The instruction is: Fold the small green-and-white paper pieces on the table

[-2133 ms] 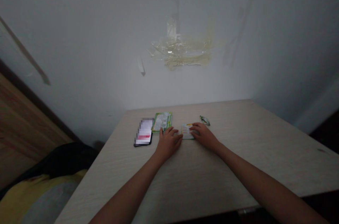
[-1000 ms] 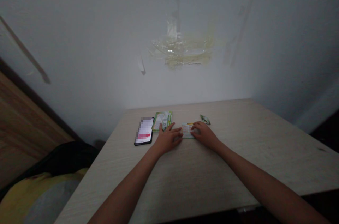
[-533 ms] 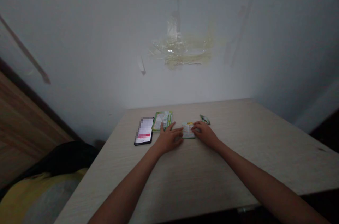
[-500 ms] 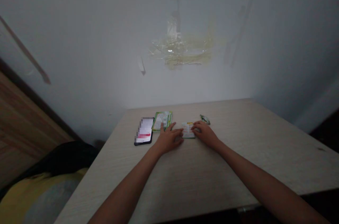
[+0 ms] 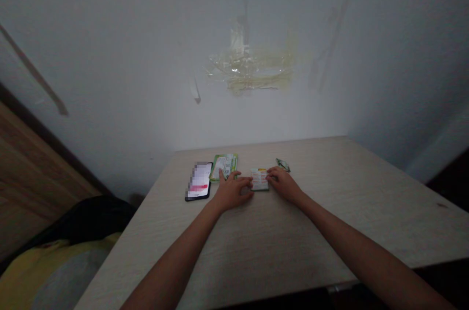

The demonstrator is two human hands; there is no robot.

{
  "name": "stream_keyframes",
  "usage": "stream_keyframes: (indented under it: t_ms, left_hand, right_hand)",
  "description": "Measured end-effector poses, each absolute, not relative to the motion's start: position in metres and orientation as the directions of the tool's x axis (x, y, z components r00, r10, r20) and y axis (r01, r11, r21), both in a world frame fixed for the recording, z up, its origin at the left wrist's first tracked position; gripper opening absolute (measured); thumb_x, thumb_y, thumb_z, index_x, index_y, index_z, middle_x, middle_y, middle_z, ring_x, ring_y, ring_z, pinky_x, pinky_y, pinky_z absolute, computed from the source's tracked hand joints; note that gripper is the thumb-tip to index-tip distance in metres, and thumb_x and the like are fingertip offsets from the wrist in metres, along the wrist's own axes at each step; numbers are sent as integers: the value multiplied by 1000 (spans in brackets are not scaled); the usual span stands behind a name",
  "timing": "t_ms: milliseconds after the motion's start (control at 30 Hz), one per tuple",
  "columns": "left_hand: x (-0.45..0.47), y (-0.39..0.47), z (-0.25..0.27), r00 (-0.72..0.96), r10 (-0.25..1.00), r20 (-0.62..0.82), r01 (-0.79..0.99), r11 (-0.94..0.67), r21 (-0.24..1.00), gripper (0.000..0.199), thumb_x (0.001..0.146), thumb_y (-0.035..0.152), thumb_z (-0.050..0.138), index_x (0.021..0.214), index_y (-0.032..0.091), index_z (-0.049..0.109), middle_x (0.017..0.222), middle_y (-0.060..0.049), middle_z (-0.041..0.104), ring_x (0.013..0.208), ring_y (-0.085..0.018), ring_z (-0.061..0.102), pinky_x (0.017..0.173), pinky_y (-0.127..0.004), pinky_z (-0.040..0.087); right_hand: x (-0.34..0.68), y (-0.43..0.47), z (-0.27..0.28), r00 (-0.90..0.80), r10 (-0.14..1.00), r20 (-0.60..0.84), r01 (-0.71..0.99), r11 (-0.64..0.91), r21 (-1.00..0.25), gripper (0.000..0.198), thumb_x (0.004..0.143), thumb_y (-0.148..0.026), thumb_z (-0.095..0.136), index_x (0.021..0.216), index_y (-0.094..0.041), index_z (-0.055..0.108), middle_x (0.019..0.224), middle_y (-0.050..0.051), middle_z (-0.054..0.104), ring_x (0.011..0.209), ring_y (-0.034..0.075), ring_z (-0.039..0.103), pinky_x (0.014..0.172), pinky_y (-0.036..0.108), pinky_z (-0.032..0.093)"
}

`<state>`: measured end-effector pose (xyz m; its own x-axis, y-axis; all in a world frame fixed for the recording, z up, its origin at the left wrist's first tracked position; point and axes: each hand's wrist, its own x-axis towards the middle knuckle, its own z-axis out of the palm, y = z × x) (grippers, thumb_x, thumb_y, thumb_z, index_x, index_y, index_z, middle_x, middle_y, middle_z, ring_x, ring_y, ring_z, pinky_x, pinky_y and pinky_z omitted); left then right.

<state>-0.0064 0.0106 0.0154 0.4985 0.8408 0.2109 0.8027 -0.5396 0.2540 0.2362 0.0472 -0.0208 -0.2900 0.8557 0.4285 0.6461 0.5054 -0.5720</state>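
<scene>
On the table between my hands lies a small flat printed card pack (image 5: 260, 180), white with a green lower edge and a yellow patch at the top. I cannot tell whether it is one piece or a stack. My left hand (image 5: 233, 192) is spread, with fingertips at the pack's left edge and other fingers reaching over the near edge of a larger green-and-white packet (image 5: 224, 164). My right hand (image 5: 284, 184) has its fingers bent and pressed together on the pack's right edge. Behind the right hand lies a small crumpled green wrapper (image 5: 283, 165).
A phone (image 5: 200, 181) with a lit screen lies to the left, beside the larger packet. The pale wooden table (image 5: 330, 193) meets a wall (image 5: 146, 80) with old tape at its back edge. Yellow and dark cloth (image 5: 44, 261) is at lower left.
Both hands stay at the small card pack, with hardly any finger movement. The whole view has shifted very slightly.
</scene>
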Motion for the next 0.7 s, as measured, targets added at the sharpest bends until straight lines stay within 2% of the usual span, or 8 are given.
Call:
stream_keyframes:
  t_ms: [67, 167, 267, 367, 567, 700]
  left_hand:
    - [-4, 10, 18, 493, 842, 221, 804, -538, 254, 31, 85, 52, 57, 110, 37, 64, 127, 3, 63, 132, -30, 39, 102, -73, -19]
    - [1, 8, 20, 475, 848, 237, 816, -525, 243, 35, 87, 53, 53, 117, 36, 61, 120, 0, 66, 127, -28, 42, 104, -71, -20]
    - [6, 7, 18, 467, 850, 242, 828, -517, 218, 38, 89, 55, 47, 122, 40, 58, 123, 1, 65, 124, -28, 44, 103, -71, -21]
    - [9, 8, 14, 470, 844, 259, 831, -522, 194, 35, 92, 54, 44, 120, 41, 61, 124, 1, 64, 124, -29, 44, 102, -73, -21]
    - [5, 13, 5, 474, 842, 259, 839, -521, 158, 33, 94, 50, 42, 124, 46, 56, 137, 5, 56, 139, -32, 29, 102, -76, -16]
    - [2, 14, 6, 483, 845, 232, 836, -523, 165, 36, 94, 53, 39, 126, 47, 54, 140, 6, 53, 141, -33, 26, 101, -77, -16]
  right_hand:
    - [236, 47, -20, -275, 861, 428, 640, 496, -586, 17, 88, -21, 57, 89, -15, 72, 106, 11, 67, 101, 20, 60, 94, 37, 44]
    - [238, 47, -18, -262, 877, 402, 635, 470, -612, 16, 86, -24, 60, 90, -18, 75, 107, 9, 68, 101, 20, 61, 96, 39, 45]
    - [241, 47, -15, -293, 885, 362, 646, 462, -608, 16, 85, -26, 62, 90, -22, 77, 110, 8, 69, 100, 22, 62, 97, 43, 45]
    - [242, 46, -13, -314, 883, 348, 664, 467, -585, 18, 85, -25, 60, 90, -20, 78, 112, 10, 69, 100, 23, 62, 96, 44, 46]
    - [242, 44, -13, -362, 852, 378, 679, 519, -519, 21, 88, -25, 58, 95, -20, 77, 113, 11, 67, 101, 23, 61, 96, 43, 46]
    - [243, 44, -13, -373, 849, 373, 682, 524, -510, 21, 89, -24, 57, 96, -21, 76, 114, 10, 67, 103, 22, 60, 97, 42, 45]
